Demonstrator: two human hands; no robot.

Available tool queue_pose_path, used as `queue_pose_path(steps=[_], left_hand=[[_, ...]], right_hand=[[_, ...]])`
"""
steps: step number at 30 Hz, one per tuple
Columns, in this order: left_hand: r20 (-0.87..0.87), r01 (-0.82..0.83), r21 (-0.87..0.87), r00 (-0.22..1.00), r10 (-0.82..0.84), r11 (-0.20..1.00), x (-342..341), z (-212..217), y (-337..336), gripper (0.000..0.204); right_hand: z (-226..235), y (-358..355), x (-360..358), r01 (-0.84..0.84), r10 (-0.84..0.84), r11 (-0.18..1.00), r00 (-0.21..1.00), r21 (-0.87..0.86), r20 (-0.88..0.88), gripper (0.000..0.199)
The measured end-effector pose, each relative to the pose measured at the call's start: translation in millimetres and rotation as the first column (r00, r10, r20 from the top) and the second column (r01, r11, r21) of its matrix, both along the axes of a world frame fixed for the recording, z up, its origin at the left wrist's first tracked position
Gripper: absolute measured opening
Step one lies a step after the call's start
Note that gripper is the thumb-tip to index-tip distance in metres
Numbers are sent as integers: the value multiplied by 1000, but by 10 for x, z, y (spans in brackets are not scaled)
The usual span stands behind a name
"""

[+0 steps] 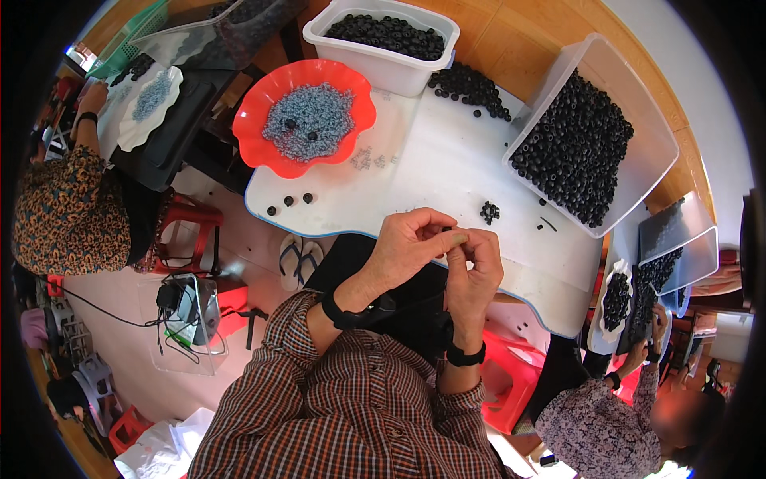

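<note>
Worktop (447, 164), head view: white, wavy near edge with blue trim, set against a wood-panelled wall. Far left, a red scalloped bowl (363, 108) of small grey-blue pieces; farther back, a white tub (375, 68) of black rings. Far right, a clear bin (650, 156) tipped toward the person, black rings banked inside. Co-workers sit at either side.

Key relation: a small dark piece (446, 229) lies at the meeting point of both hands, above the worktop's near edge. It shows at the left thumb and forefinger, so the left hand (407, 249) is nearer; the right hand (476, 267) adjoins from the right. Long axis: cannot tell, too small and mostly covered.

Grip, left: thumb and forefinger almost together, apparently pinching the piece. Grip, right: fingers curled, thumb brought up to the forefinger; cannot tell whether it has hold of anything.

Nearby: a little cluster of black beads (490, 211) just right of and beyond the right hand; a short dark strip (548, 224) farther right. Three black pieces (290, 201) lie well left.
</note>
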State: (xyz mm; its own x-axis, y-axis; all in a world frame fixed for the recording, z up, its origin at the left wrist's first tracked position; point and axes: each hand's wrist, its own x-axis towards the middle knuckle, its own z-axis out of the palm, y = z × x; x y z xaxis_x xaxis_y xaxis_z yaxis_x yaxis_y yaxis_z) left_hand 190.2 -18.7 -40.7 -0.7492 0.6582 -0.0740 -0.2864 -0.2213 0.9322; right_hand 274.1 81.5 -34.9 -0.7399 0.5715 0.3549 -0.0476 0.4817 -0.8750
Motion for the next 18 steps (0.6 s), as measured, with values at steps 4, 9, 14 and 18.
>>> queue_pose_path(steps=[4, 9, 14, 18], left_hand=[[-4, 1, 8, 1000, -1, 1000, 5, -22, 0, 23], [23, 3, 46, 1000, -4, 999, -4, -49, 1, 21], [53, 51, 80, 997, -55, 995, -80, -55, -58, 19], [232, 58, 206, 967, -107, 977, -70, -78, -77, 20]], right_hand=[[-7, 1, 8, -3, 3, 999, 1000, 49, -2, 12], [-67, -22, 13, -5, 4, 998, 1000, -61, -20, 12], [-112, -95, 28, 30, -64, 953, 993, -301, -102, 9], [-68, -166, 10, 63, -98, 942, 991, -330, -90, 11]])
